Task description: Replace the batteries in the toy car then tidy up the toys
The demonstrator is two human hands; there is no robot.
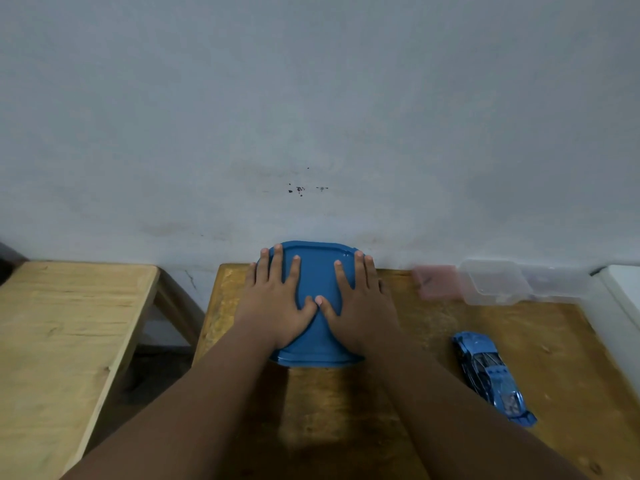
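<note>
A blue lid (317, 278) sits on a container against the wall, at the far side of the brown wooden table (433, 341). My left hand (275, 303) lies flat on the lid's left half, fingers straight and spread. On the right half my right hand (360, 303) presses the same way, and the two thumbs meet at the lid's middle. The container under the lid is hidden. A blue toy car (491, 375) stands on its wheels to the right, apart from both hands.
A clear plastic box (495, 282) and a pinkish lid (436, 280) lie at the table's back right, by the wall. A lighter wooden table (62, 334) stands to the left across a gap. A white surface (623, 285) borders the far right.
</note>
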